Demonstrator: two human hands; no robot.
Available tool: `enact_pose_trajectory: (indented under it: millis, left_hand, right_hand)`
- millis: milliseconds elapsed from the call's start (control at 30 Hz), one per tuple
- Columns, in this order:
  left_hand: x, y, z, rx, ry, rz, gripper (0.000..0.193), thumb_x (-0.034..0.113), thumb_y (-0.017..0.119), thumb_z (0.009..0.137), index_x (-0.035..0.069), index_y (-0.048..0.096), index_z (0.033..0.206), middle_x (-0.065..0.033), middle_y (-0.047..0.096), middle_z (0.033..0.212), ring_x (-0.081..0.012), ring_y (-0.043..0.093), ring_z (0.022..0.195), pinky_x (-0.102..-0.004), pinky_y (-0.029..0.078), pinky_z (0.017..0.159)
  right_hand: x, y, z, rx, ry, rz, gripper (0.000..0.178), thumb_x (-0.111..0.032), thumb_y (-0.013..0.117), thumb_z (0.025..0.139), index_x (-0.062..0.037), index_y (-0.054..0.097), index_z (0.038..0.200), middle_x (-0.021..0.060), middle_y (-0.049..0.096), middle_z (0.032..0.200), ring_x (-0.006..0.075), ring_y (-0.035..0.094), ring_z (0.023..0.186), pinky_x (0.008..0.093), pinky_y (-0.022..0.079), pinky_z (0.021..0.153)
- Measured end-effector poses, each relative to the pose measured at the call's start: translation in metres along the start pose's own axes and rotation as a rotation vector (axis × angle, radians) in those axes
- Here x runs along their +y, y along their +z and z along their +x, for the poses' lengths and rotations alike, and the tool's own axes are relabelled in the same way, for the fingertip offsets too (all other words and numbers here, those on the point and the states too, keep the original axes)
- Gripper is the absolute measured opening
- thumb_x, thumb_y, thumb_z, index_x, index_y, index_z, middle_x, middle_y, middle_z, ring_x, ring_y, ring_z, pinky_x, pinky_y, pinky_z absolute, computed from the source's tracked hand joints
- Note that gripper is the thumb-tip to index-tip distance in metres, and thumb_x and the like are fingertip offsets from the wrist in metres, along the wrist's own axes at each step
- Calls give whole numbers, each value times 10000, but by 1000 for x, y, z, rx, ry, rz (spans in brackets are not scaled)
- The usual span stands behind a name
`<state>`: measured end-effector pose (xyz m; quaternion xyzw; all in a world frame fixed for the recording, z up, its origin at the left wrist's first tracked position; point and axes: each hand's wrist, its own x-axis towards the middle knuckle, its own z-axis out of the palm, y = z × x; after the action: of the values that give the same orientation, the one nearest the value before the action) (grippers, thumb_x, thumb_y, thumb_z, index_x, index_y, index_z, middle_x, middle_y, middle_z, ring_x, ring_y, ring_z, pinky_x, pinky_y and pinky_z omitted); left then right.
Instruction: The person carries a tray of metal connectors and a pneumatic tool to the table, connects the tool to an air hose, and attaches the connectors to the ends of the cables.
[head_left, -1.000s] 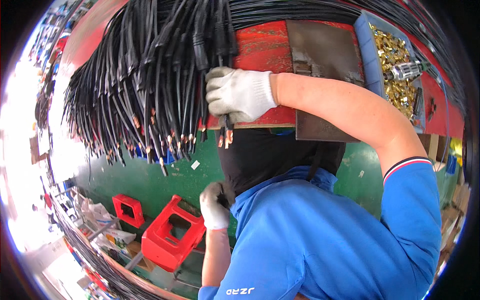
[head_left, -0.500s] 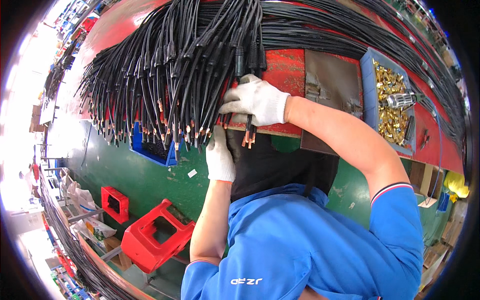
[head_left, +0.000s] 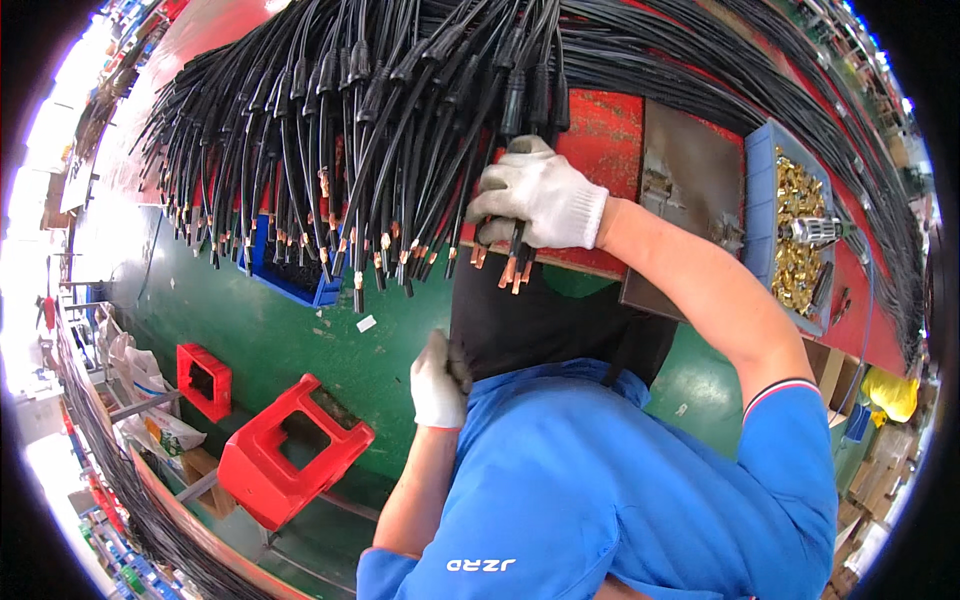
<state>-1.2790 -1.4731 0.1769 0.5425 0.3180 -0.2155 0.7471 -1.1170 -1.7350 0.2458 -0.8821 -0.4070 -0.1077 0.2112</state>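
My right hand (head_left: 540, 195), in a white knitted glove, is closed around a few black cables at the near edge of the red table. Their bare copper ends (head_left: 515, 275) stick out below the glove. Lower and to the left, my left hand (head_left: 440, 380), gloved too, is away from the cables beside my dark trousers. Its fingers are loosely bent with the thumb apart, and nothing shows in it. Left of my right hand, a thick bundle of black cables (head_left: 300, 120) hangs over the table edge, many with stripped copper tips.
A blue-grey bin (head_left: 762, 200) of brass-coloured fittings (head_left: 797, 240) stands at the right, a metal-bodied tool (head_left: 815, 231) lying across it. Beside it is a dark metal plate (head_left: 690, 150). Below the table are a blue bin (head_left: 325, 292) and a red plastic stool (head_left: 290, 450) on the green floor (head_left: 360, 360).
My left hand has come away from the hanging cable ends and dropped toward my waist. My right hand stays on its cables. The whole view has shifted slightly.
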Motion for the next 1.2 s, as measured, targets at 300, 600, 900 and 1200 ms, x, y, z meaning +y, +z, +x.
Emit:
enact_pose_trajectory:
  millis: [300, 600, 900, 1200]
  left_hand:
    - [69, -201, 140, -78, 265, -777, 416, 460, 490, 1075, 70, 579, 961, -102, 604, 852, -250, 578, 794, -382, 521, 743]
    - [114, -63, 20, 600, 932, 85, 314, 254, 534, 1058, -35, 617, 1148, -74, 620, 916, -158, 580, 728, -311, 490, 692]
    - [52, 52, -25, -8, 445, 340, 416, 192, 635, 1020, -34, 594, 1367, -69, 690, 975, -97, 631, 864, -255, 529, 734]
    - [51, 57, 21, -113, 430, -256, 389, 343, 497, 1109, 32, 583, 1326, -83, 721, 1085, -170, 709, 880, -328, 585, 739]
  right_hand:
    - [-15, -27, 11, -113, -50, 106, 525, -371, 869, 682, -171, 737, 1150, 66, 679, 1114, 291, 639, 1100, 482, 433, 1022]
    - [-8, -43, 17, 102, -155, -35, 380, -354, 798, 777, -127, 733, 1075, 48, 722, 1086, 262, 663, 1087, 449, 483, 1007]
    - [16, 4, 43, 6, -272, -112, 310, -403, 705, 865, -196, 699, 1096, 22, 670, 1053, 262, 655, 971, 433, 477, 935]
    - [13, 2, 39, -80, -233, -23, 297, -383, 686, 876, -165, 725, 1074, 33, 667, 1082, 254, 650, 1037, 442, 467, 964]
